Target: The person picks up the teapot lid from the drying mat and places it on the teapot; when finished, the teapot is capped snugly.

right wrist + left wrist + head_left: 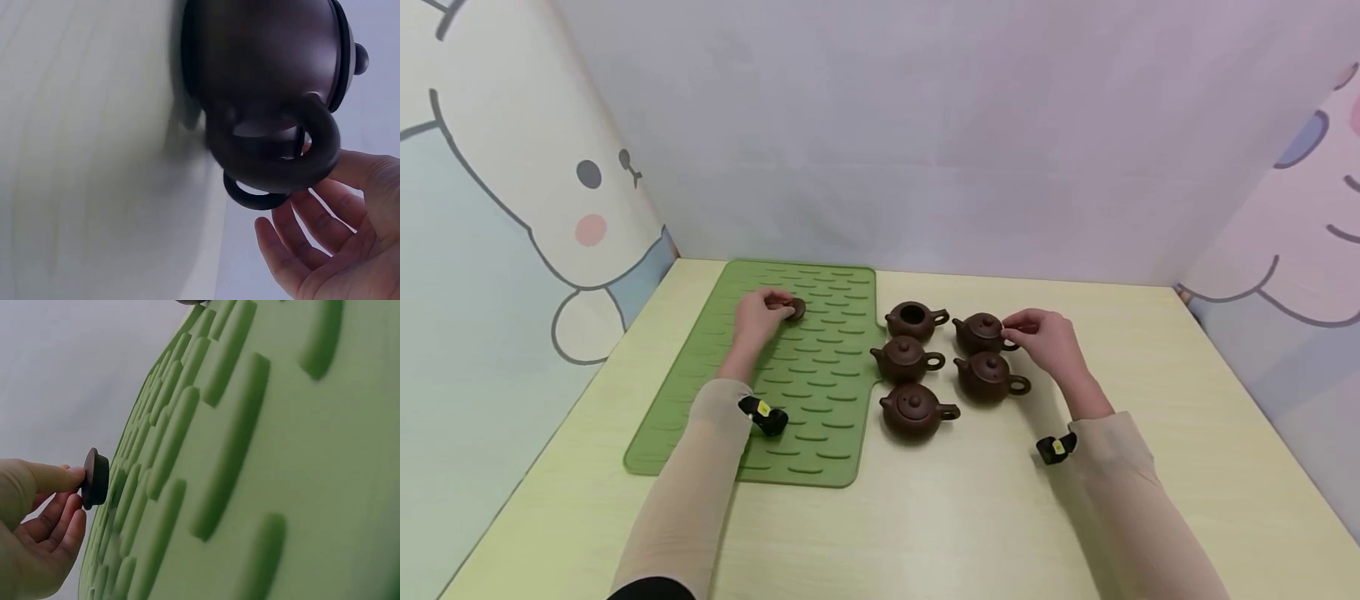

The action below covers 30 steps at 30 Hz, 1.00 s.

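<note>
My left hand (760,315) pinches a small dark brown teapot lid (95,478) between thumb and fingers, over the green mat (820,400). In the left wrist view the lid stands on edge, its rim toward the mat. My right hand (1041,337) is at the handle side of the back right teapot (976,332), whose lid is on. The right fingertips are partly hidden behind a nearer teapot (269,56) in the right wrist view, so their hold is unclear. A lidless teapot (897,327) stands at the back left of the group, its round opening showing.
Other lidded brown teapots stand close by: one mid-left (898,362), one front left (913,417) and one front right (983,382). Raised ridges cover the mat, which lies left of them on a pale wooden table (970,517). A pale wall (925,167) rises behind.
</note>
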Motion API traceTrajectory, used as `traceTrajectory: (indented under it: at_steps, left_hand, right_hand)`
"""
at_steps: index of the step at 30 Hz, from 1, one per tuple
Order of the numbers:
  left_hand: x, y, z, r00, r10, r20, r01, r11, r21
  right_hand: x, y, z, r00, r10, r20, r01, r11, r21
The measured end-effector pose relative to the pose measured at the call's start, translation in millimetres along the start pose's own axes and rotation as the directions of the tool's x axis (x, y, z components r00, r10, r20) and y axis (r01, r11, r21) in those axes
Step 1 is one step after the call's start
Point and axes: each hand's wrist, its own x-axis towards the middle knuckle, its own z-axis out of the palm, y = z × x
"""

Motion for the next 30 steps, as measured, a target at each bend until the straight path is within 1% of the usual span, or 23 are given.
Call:
traceTrajectory:
  at_steps: [6, 11, 16, 23, 27, 30]
  left_hand:
    - [-3.7, 15.6, 2.3, 0.999, 0.05, 0.01, -0.05, 0.999, -0.011]
    - [-5.6, 26.8, 7.7, 0.996, 0.082, 0.027, -0.082, 0.996, -0.019]
    - [-7.8, 38.5, 15.5, 0.991, 0.123, 0.051, -0.121, 0.991, -0.054]
    - [-11.0, 57.6, 29.3, 0.985, 0.151, 0.088, -0.144, 0.986, -0.079]
    - [-12.7, 68.7, 38.2, 0.976, 0.185, 0.117, -0.177, 0.981, -0.081]
    - [-15.9, 77.5, 44.4, 0.967, 0.211, 0.14, -0.201, 0.976, -0.079]
  right_hand:
    - [6.4, -8.8, -3.3, 1.0, -0.01, -0.021, 0.01, 1.0, 0.012]
    - [14.6, -13.5, -0.9, 1.0, -0.016, -0.011, 0.016, 1.0, 0.015]
    - [22.4, -17.3, 2.3, 0.999, -0.034, 0.001, 0.034, 0.999, 0.023]
    - [32.1, -27.1, 10.4, 0.998, -0.053, 0.025, 0.052, 0.998, 0.034]
    - [38.0, -32.7, 16.8, 0.997, -0.067, 0.047, 0.065, 0.997, 0.037]
    - [42.2, -35.6, 21.2, 0.994, -0.072, 0.08, 0.069, 0.997, 0.04]
